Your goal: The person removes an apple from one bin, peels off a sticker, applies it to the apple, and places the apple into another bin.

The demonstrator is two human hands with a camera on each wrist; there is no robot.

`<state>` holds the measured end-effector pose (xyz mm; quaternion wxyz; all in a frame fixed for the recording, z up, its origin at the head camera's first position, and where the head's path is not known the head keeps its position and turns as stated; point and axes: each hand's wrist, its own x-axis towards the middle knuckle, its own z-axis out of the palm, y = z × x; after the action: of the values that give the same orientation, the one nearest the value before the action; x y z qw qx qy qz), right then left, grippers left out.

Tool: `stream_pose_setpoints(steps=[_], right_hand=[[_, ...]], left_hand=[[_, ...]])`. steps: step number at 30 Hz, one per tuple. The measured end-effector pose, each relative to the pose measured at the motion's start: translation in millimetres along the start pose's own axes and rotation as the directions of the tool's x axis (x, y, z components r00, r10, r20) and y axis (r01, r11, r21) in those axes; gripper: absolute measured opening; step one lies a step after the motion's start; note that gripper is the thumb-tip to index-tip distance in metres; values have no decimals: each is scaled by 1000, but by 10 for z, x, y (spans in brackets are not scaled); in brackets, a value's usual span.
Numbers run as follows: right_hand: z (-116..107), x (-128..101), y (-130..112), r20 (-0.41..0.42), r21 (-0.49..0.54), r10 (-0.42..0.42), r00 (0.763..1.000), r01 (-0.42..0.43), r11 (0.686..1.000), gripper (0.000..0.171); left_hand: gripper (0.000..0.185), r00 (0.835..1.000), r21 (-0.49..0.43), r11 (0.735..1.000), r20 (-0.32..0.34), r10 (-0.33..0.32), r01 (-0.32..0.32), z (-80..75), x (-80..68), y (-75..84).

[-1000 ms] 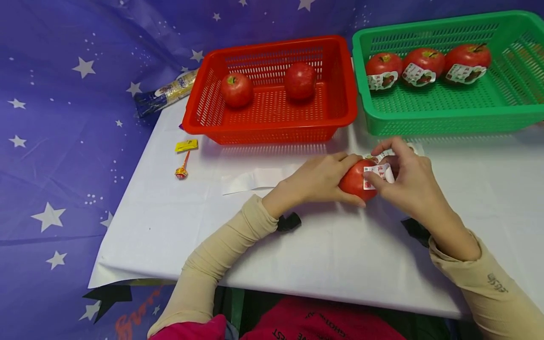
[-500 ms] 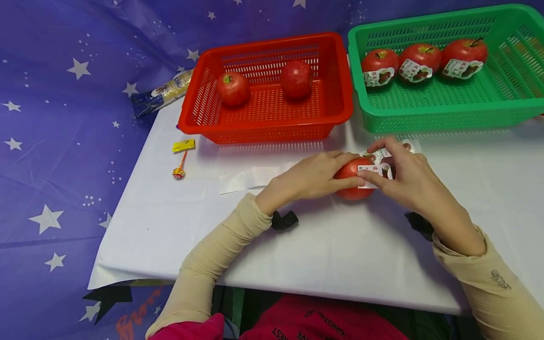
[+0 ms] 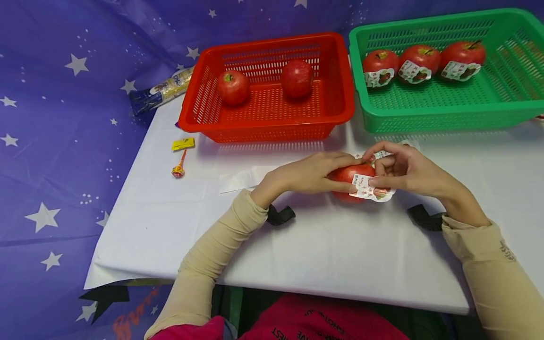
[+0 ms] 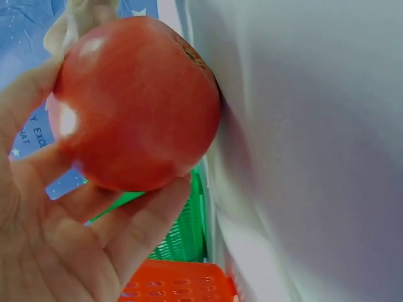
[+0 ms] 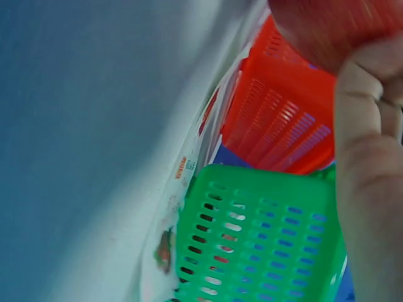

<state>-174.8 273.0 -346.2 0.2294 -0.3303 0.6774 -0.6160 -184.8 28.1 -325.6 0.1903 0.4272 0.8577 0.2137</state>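
Note:
A red apple (image 3: 346,175) rests on the white table (image 3: 297,255), just in front of the two baskets. My left hand (image 3: 312,173) grips it from the left; in the left wrist view the apple (image 4: 135,104) fills the palm of that hand (image 4: 69,245). My right hand (image 3: 401,171) pinches a white printed label (image 3: 369,190) that lies against the apple's near right side. In the right wrist view only a blurred bit of the apple (image 5: 334,28) and one right-hand finger (image 5: 368,157) show.
A red basket (image 3: 267,123) at the back holds two bare apples. A green basket (image 3: 446,115) to its right holds three labelled apples. A label sheet (image 3: 391,150) lies behind the hands. A lollipop (image 3: 178,167), yellow wrapper (image 3: 183,143) and snack packet (image 3: 161,92) lie left.
The label has come down onto the apple's near right side, with my right hand lower and turned. The left hand keeps its hold on the apple.

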Motion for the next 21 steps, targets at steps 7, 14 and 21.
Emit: stream_pose_setpoints(steps=[7, 14, 21], right_hand=[[-91, -23, 78, 52, 74, -59, 997, 55, 996, 45], [-62, -29, 53, 44, -33, -98, 994, 99, 995, 44], [-40, -20, 0, 59, -159, -95, 994, 103, 982, 44]], left_hand=[[58, 1000, -66, 998, -2, 11, -11, 1, 16, -55], [58, 1000, -90, 996, 2, 20, -20, 6, 26, -66], [56, 1000, -122, 992, 1, 27, -27, 5, 24, -80]])
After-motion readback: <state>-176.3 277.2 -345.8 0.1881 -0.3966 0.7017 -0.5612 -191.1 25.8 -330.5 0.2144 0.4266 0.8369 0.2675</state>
